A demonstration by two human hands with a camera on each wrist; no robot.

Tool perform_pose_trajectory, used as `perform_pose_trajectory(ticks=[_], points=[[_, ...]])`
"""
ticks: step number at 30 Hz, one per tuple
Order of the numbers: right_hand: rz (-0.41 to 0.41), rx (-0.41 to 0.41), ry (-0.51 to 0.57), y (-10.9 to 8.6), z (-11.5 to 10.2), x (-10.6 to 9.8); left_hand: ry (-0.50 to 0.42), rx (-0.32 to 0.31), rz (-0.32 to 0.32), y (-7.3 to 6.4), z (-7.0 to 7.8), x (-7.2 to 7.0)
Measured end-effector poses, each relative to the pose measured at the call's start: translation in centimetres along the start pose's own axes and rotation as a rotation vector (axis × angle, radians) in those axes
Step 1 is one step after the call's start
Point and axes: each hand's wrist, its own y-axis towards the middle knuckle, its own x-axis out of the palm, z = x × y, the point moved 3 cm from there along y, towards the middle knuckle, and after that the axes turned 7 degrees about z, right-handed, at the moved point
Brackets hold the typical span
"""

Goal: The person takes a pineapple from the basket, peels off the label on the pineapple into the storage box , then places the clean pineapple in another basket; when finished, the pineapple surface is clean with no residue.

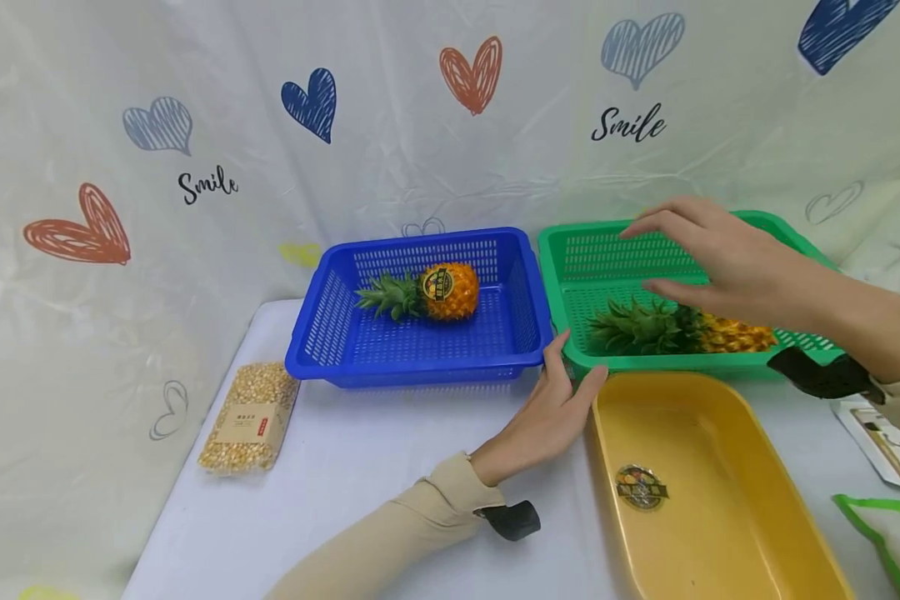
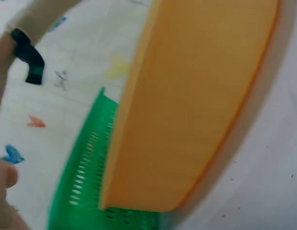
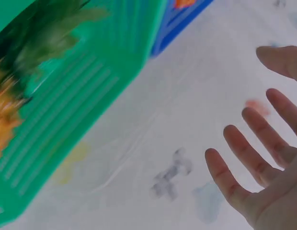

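Observation:
Above the green basket, my right hand hovers with fingers spread and holding nothing; the right wrist view shows the same open hand. A pineapple with leafy crown lies in that basket, partly covered by the hand in the head view. My left hand reaches to the basket's near left corner, forefinger extended beside the gap between baskets and thumb by the yellow tray; its other fingers are mostly hidden. In the blue basket to the left lies a second pineapple with a round label.
A bag of yellow kernels lies at the table's left edge. To the right are a white printed packet and a green-edged bag. The yellow tray has a label stuck inside. Behind the baskets hangs a heart-printed white sheet.

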Motion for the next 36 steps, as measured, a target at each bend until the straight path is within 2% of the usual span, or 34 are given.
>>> perform_pose_trajectory(ticks=[2, 4, 6, 8, 10, 12, 15, 17, 20, 24, 26, 29, 32, 36], points=[[0.006, -0.048, 0.0, 1.0, -1.5, 0.4, 0.022, -0.034, -0.097, -1.3, 0.4, -1.5], [0.007, -0.088, 0.0, 2.2, -2.7, 0.9, 0.019, -0.042, -0.209, -2.7, 0.6, -3.5], [0.01, -0.123, 0.002, 3.5, -3.5, 1.1, 0.013, -0.014, -0.298, -4.2, 0.7, -6.1], [0.014, -0.145, 0.012, 4.9, -4.1, 1.3, 0.01, 0.037, -0.327, -5.7, 0.6, -8.9], [0.018, -0.158, 0.032, 6.3, -4.5, 1.5, 0.072, 0.1, -0.269, -7.0, 0.3, -11.9], [-0.003, -0.154, 0.055, 7.5, -4.8, 1.9, 0.148, 0.148, -0.166, -8.1, 0.0, -15.0], [-0.04, -0.16, 0.043, 9.0, -5.2, 2.6, 0.254, 0.185, -0.014, -9.7, -0.6, -19.3], [-0.064, -0.167, 0.007, 10.0, -5.2, 3.2, 0.285, 0.202, 0.053, -10.3, -1.0, -21.6], [-0.095, -0.159, -0.039, 11.4, -4.8, 4.3, 0.35, 0.227, 0.162, -10.4, -1.7, -23.9], [-0.177, -0.098, -0.023, 13.3, -4.0, 6.8, 0.493, 0.229, 0.368, -9.7, -3.1, -25.6], [-0.222, -0.072, 0.004, 14.1, -3.8, 8.2, 0.56, 0.207, 0.469, -9.3, -4.2, -26.1], [-0.276, -0.059, 0.034, 15.3, -3.9, 10.3, 0.594, 0.158, 0.576, -8.8, -5.7, -26.6], [-0.318, -0.057, 0.059, 16.2, -4.1, 12.1, 0.567, 0.081, 0.619, -8.4, -6.9, -26.8], [-0.368, -0.035, 0.089, 16.7, -4.5, 14.1, 0.431, -0.054, 0.602, -7.7, -8.4, -26.5]])
